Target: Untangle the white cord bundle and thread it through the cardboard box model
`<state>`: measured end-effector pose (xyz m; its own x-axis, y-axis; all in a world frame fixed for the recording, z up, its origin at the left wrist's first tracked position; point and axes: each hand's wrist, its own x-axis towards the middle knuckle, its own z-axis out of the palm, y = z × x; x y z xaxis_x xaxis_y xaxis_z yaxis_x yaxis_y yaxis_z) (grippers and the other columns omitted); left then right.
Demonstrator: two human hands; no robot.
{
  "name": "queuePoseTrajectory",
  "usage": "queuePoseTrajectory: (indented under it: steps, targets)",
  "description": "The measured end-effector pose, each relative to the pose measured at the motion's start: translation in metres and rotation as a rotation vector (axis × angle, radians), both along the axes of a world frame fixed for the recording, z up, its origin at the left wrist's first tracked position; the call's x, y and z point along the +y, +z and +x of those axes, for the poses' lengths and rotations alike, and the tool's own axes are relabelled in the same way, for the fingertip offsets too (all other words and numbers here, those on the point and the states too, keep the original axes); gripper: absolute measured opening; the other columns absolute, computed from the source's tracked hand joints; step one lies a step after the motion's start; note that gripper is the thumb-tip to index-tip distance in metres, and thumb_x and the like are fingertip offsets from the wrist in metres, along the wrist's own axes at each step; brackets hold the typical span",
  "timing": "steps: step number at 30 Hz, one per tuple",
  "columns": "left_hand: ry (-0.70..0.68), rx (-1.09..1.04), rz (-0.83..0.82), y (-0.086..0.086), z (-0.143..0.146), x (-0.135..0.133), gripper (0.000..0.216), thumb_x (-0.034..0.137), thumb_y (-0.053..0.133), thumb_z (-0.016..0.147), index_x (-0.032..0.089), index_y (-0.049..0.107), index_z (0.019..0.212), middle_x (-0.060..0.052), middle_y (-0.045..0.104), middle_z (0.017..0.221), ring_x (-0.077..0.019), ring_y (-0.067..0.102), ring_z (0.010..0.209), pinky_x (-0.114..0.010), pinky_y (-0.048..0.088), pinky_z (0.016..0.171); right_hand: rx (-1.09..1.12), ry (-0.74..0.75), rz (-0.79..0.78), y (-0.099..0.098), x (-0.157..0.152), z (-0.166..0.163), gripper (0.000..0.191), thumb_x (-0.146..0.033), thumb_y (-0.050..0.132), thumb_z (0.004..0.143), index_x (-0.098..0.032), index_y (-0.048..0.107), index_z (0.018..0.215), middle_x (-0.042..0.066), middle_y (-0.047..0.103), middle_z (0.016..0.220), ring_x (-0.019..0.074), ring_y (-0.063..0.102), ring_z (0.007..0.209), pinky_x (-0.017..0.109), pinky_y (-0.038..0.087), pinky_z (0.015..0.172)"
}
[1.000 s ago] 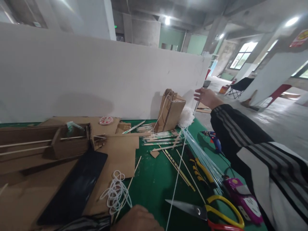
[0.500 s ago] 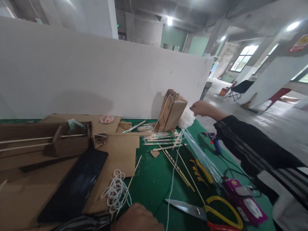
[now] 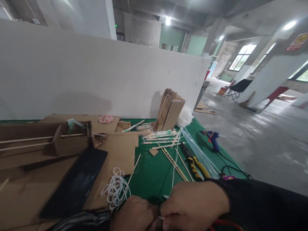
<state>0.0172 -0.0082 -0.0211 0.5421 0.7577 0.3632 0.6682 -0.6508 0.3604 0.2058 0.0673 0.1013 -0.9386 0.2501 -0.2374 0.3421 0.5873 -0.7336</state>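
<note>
My left hand (image 3: 134, 213) and my right hand (image 3: 194, 202) meet at the bottom of the view, both with fingers closed. A short bit of white string (image 3: 160, 218) shows between them, pinched at my right fingertips; my left fingers are curled at its other side. A long strand of string (image 3: 175, 166) runs from my right hand up to a fluffy white bundle (image 3: 185, 117). Left of the hands lies a loose coil of white string (image 3: 115, 189). My right hand and sleeve largely cover the scissors, leaving part of a red handle (image 3: 228, 223) visible.
Yellow-black pliers (image 3: 198, 166), clear glue sticks (image 3: 199, 154) and a blue glue gun (image 3: 213, 139) lie to the right. A cardboard box (image 3: 170, 110) stands at the back among thin wooden sticks. Cardboard pieces and a dark slab (image 3: 74, 183) fill the left.
My right hand has come down from the white bundle at the back to my left hand, now covering much of the scissors. My left hand stays low in the view.
</note>
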Motion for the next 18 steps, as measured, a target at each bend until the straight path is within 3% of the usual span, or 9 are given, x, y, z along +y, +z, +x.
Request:
queuePoseTrajectory:
  steps: [4,7,8,11,14,18]
  targets:
    - [-0.008,0.014,-0.03,0.0,0.0,-0.001,0.061,0.045,0.012,0.103,0.02,0.049,0.061,0.001,0.059,0.053,-0.0126,0.052,0.046,-0.03,0.024,0.048,-0.1,-0.112,-0.347,0.017,0.024,0.005,0.028,-0.022,0.046,0.094,-0.03,0.068,0.079,-0.001,0.058,0.063,0.0127,0.054,0.054,0.026,0.042,0.053]
    - [0.019,-0.004,-0.004,0.003,-0.001,-0.004,0.06,0.042,0.01,0.103,0.02,0.048,0.062,0.001,0.058,0.055,-0.0132,0.052,0.05,-0.028,0.028,0.053,0.11,-0.403,-0.415,0.025,0.065,0.016,0.024,-0.033,0.057,0.09,-0.022,0.066,0.07,0.001,0.062,0.064,0.0123,0.057,0.055,0.026,0.045,0.053]
    - [0.018,-0.005,-0.008,0.004,-0.001,-0.005,0.06,0.041,0.009,0.103,0.02,0.047,0.062,0.001,0.058,0.055,-0.013,0.052,0.05,-0.028,0.029,0.053,0.245,-0.527,-0.408,0.026,0.083,0.021,0.025,-0.035,0.063,0.086,-0.019,0.065,0.066,0.002,0.063,0.063,0.0137,0.058,0.054,0.027,0.046,0.051]
    - [0.014,0.006,-0.024,0.006,0.0,-0.005,0.06,0.041,0.008,0.103,0.02,0.045,0.061,0.002,0.056,0.053,-0.0121,0.051,0.048,-0.027,0.029,0.052,0.474,-0.785,-0.306,0.034,0.145,0.044,0.034,-0.04,0.057,0.092,-0.017,0.06,0.068,-0.002,0.058,0.063,0.0094,0.054,0.052,0.022,0.045,0.049]
    - [0.004,0.002,-0.02,0.005,0.0,-0.003,0.062,0.042,0.006,0.103,0.019,0.042,0.058,0.003,0.054,0.05,-0.0112,0.049,0.046,-0.028,0.027,0.051,0.59,-1.045,-0.207,0.046,0.206,0.072,0.025,-0.036,0.054,0.097,-0.012,0.061,0.095,0.0,0.061,0.079,0.0086,0.057,0.059,0.022,0.05,0.054]
    - [-0.081,0.036,-0.051,-0.003,-0.002,0.001,0.056,0.038,0.016,0.103,0.019,0.044,0.058,0.002,0.053,0.05,-0.0105,0.048,0.046,-0.027,0.028,0.05,0.698,-1.284,-0.039,0.065,0.267,0.102,0.025,-0.034,0.054,0.097,-0.013,0.06,0.11,0.005,0.064,0.099,0.0137,0.063,0.077,0.029,0.055,0.066]
